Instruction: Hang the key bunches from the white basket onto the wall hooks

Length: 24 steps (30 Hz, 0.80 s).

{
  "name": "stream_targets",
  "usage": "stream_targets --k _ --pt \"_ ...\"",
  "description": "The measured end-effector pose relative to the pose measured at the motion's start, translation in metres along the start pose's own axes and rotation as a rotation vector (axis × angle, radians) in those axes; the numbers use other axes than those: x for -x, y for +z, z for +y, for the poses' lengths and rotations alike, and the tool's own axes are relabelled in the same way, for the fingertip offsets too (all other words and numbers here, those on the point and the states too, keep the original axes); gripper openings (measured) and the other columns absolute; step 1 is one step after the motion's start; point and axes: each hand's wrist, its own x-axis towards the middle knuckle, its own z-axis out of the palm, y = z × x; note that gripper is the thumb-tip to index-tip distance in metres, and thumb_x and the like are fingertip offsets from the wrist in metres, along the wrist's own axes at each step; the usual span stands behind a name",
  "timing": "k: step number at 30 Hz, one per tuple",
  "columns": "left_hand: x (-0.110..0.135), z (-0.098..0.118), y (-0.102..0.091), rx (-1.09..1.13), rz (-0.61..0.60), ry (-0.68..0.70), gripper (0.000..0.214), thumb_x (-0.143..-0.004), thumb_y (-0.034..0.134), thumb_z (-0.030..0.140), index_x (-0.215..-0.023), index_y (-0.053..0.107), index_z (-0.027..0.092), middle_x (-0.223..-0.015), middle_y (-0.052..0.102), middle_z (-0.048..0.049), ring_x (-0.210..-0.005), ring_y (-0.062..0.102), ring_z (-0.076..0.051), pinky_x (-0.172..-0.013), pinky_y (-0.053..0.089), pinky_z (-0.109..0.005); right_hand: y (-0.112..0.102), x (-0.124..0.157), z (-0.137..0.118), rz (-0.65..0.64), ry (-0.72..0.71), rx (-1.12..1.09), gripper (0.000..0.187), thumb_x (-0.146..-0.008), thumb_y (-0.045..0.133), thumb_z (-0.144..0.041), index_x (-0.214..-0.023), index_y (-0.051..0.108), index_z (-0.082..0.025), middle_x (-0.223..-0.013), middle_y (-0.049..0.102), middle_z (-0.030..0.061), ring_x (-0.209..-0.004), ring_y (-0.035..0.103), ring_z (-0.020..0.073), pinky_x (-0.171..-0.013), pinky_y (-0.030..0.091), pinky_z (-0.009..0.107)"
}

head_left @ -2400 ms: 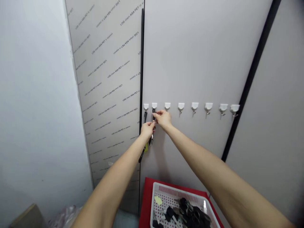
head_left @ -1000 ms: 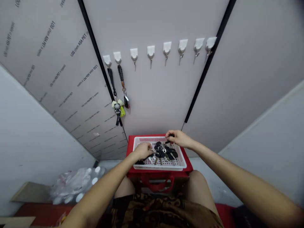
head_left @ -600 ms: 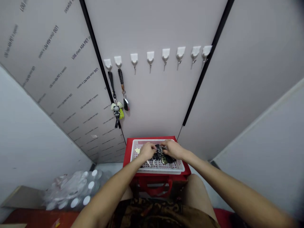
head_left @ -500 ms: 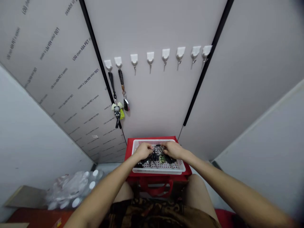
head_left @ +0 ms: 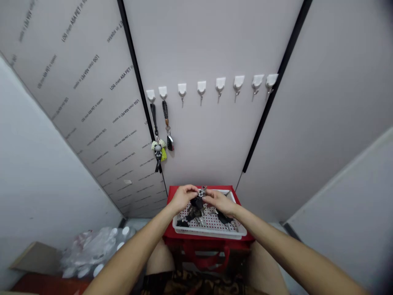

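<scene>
- While our two hands meet over the basket, the key bunch (head_left: pixel 197 201) sits between them, its dark key heads hanging just below the metal rings (head_left: pixel 202 191) at our fingertips.
- Our left hand (head_left: pixel 183 196) pinches the ring end of the bunch, thumb and forefinger drawn close together on it.
- Our right hand (head_left: pixel 219 202) meets it from the other side, thumb and fingers also clamped at the rings; how firmly, we cannot tell.
- Beneath the grip lies the white perforated basket (head_left: pixel 208 234), with more black-headed keys (head_left: pixel 225 218) to the right of the pinch and others below left.
- Above and left of the grip, two hooks look done to us: the leftmost hook (head_left: pixel 150 95) carries a black strap with a bear charm (head_left: pixel 157 150), and the second hook (head_left: pixel 163 92) a braided strap (head_left: pixel 166 110) with a car key fob (head_left: pixel 170 143).
- Higher above the grip and rightward, six white-backed hooks (head_left: pixel 201 87) show no keys, so we judge most of the work is left.
</scene>
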Motion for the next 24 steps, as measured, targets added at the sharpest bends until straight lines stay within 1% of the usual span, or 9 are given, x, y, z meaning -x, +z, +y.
stream_targets --k 2,5,6,8,11,16,18,21,24 --pt "-0.001 0.003 -0.004 0.037 0.036 0.019 0.007 -0.056 0.048 0.012 -0.061 0.052 0.012 -0.058 0.053 0.0023 -0.054 0.045 -0.006 -0.057 0.036 -0.017 0.001 -0.001 -0.001 0.057 0.038 -0.038 0.016 -0.063 0.043 -0.023 -0.074 0.049 -0.014 -0.058 0.048 -0.0036 -0.052 0.043 0.006 -0.054 0.035 0.019" --pt "-0.001 0.009 -0.015 0.043 0.137 0.034 0.008 -0.057 0.047 0.015 -0.063 0.052 0.013 -0.056 0.052 0.0025 -0.053 0.046 -0.006 -0.055 0.036 -0.018 0.0 -0.001 -0.007 0.113 0.091 0.009 0.013 -0.061 0.044 -0.025 -0.065 0.049 -0.014 -0.047 0.041 -0.0062 -0.041 0.036 0.0043 -0.044 0.031 0.018" --pt "-0.001 0.011 -0.019 0.025 0.142 0.031 0.008 -0.057 0.047 0.015 -0.063 0.052 0.013 -0.055 0.052 0.0026 -0.053 0.046 -0.007 -0.055 0.036 -0.018 -0.002 0.0 -0.01 0.115 0.1 0.024 0.013 -0.062 0.044 -0.026 -0.065 0.049 -0.014 -0.045 0.04 -0.0066 -0.04 0.035 0.0041 -0.043 0.03 0.018" --pt "0.0 0.013 -0.027 -0.057 0.096 0.015 0.007 -0.056 0.047 0.014 -0.06 0.052 0.012 -0.053 0.051 0.0031 -0.051 0.045 -0.006 -0.053 0.035 -0.018 -0.005 0.001 -0.019 0.137 0.104 0.045 0.017 -0.062 0.043 -0.028 -0.071 0.048 -0.015 -0.043 0.04 -0.007 -0.038 0.036 0.0043 -0.041 0.03 0.018" --pt "0.003 0.007 -0.033 -0.249 0.018 -0.015 0.008 -0.055 0.046 0.011 -0.058 0.053 0.012 -0.049 0.049 0.0043 -0.049 0.042 -0.006 -0.051 0.034 -0.017 -0.015 0.001 -0.033 0.245 0.086 0.084 0.022 -0.061 0.045 -0.028 -0.079 0.045 -0.015 -0.043 0.042 -0.0073 -0.037 0.038 0.0048 -0.04 0.03 0.018" --pt "0.003 -0.002 -0.031 -0.467 -0.173 -0.092 0.009 -0.054 0.048 0.012 -0.061 0.055 0.012 -0.045 0.048 0.0046 -0.045 0.041 -0.006 -0.046 0.033 -0.017 -0.027 -0.003 -0.059 0.286 0.039 0.117 0.015 -0.057 0.049 -0.028 -0.06 0.044 -0.014 -0.047 0.045 -0.005 -0.041 0.04 0.0043 -0.043 0.034 0.018" --pt "0.001 0.003 -0.025 -0.469 -0.148 -0.025 0.013 -0.055 0.05 0.016 -0.066 0.055 0.012 -0.055 0.053 0.002 -0.052 0.045 -0.008 -0.052 0.036 -0.018 -0.028 -0.005 -0.069 0.304 0.024 0.121 0.015 -0.055 0.05 -0.027 -0.058 0.044 -0.014 -0.048 0.047 -0.0044 -0.042 0.04 0.0043 -0.045 0.035 0.019" --pt "-0.006 0.022 -0.014 -0.287 -0.016 0.149 0.027 -0.058 0.051 0.021 -0.083 0.052 0.012 -0.079 0.057 -0.0042 -0.071 0.049 -0.011 -0.066 0.038 -0.022 -0.026 -0.009 -0.084 0.302 0.014 0.105 0.016 -0.055 0.05 -0.029 -0.058 0.045 -0.014 -0.049 0.048 -0.0037 -0.042 0.041 0.0049 -0.046 0.036 0.02" --pt "-0.013 0.042 -0.006 -0.103 -0.07 0.253 0.032 -0.059 0.052 0.02 -0.089 0.05 0.012 -0.088 0.055 -0.0059 -0.078 0.048 -0.012 -0.072 0.037 -0.024 -0.025 -0.017 -0.097 0.319 -0.03 0.124 0.016 -0.054 0.051 -0.028 -0.059 0.048 -0.014 -0.052 0.049 -0.0029 -0.047 0.043 0.0059 -0.049 0.037 0.021"
